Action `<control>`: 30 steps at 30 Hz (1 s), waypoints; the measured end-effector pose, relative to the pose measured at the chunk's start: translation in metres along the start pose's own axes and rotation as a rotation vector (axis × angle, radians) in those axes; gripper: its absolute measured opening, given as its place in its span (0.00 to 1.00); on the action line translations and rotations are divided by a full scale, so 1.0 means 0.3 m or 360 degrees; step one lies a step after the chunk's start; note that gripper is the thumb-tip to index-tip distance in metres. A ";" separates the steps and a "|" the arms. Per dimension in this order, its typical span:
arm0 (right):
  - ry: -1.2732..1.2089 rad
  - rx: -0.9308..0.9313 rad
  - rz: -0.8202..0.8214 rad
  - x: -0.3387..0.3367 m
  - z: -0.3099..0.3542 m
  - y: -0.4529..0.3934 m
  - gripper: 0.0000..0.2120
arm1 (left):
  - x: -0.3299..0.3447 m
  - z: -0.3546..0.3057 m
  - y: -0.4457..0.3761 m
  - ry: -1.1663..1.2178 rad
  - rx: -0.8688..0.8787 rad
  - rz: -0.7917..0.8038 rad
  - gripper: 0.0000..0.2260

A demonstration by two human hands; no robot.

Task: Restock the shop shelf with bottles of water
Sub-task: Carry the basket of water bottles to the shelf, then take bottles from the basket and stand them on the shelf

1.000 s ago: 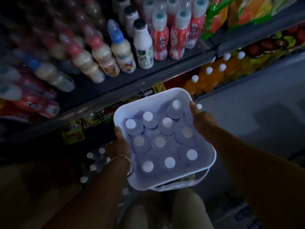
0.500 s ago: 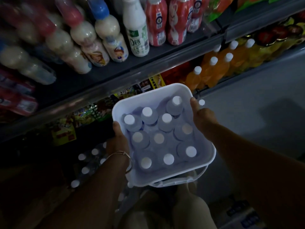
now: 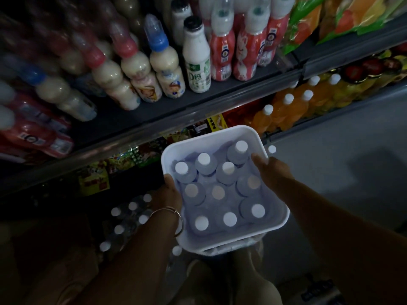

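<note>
Hands carry the load together — left hand (image 3: 170, 190) grips the near-left rim of the white tub (image 3: 211, 137), right hand (image 3: 269, 170) clasps the right rim, keeping it level so the water bottles (image 3: 220, 190) stay upright at frame centre; more capped bottles (image 3: 130, 214) wait lower left, probably the shelf to fill

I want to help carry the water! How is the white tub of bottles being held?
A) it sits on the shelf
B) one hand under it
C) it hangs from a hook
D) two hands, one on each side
D: the left hand and the right hand each grip an opposite rim of the white tub, which is full of capped water bottles.
</note>
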State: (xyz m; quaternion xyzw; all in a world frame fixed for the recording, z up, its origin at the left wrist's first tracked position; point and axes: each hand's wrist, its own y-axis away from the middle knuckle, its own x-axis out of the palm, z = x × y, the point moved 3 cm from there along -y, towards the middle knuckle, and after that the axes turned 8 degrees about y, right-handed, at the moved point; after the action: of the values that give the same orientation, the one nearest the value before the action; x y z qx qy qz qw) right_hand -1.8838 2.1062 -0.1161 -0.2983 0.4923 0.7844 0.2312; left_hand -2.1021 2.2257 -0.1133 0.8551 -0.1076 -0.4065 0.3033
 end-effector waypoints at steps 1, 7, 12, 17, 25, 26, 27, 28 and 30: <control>-0.0010 -0.0020 0.0003 0.001 0.000 0.002 0.26 | -0.002 0.003 0.003 -0.0019 0.0001 0.0010 0.27; -0.0022 -0.0031 -0.0013 -0.027 0.023 0.031 0.22 | -0.012 -0.005 0.020 0.0034 0.0035 -0.0009 0.20; 0.0047 0.0032 -0.0058 -0.015 0.020 0.018 0.23 | -0.008 -0.006 0.008 -0.0043 0.0095 -0.0007 0.17; 0.0076 0.0026 -0.0137 -0.005 0.028 0.003 0.25 | -0.004 -0.026 0.015 -0.0171 0.0220 -0.0099 0.24; 0.0247 -0.0840 -0.0375 0.044 0.230 0.077 0.24 | 0.009 -0.110 0.057 -0.0307 0.0896 -0.0318 0.25; 0.0272 -0.0866 -0.0261 0.079 0.255 0.071 0.26 | 0.024 -0.117 0.059 -0.0283 0.1029 -0.0309 0.24; 0.0301 -0.0853 -0.0132 0.113 0.273 0.058 0.28 | 0.039 -0.119 0.057 -0.0266 0.1114 -0.0284 0.24; 0.0342 -0.0807 -0.0011 0.147 0.283 0.039 0.30 | 0.055 -0.115 0.049 -0.0262 0.1143 -0.0226 0.25; 0.0466 -0.0713 0.0131 0.195 0.293 -0.009 0.33 | 0.075 -0.108 0.019 -0.0282 0.1167 -0.0153 0.24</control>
State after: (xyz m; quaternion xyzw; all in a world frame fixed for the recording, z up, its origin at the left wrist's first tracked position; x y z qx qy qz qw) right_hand -1.9451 2.1913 -0.1288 -0.4319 0.3463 0.8310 0.0536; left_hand -2.0625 2.2254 -0.1082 0.8724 -0.2314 -0.4272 -0.0527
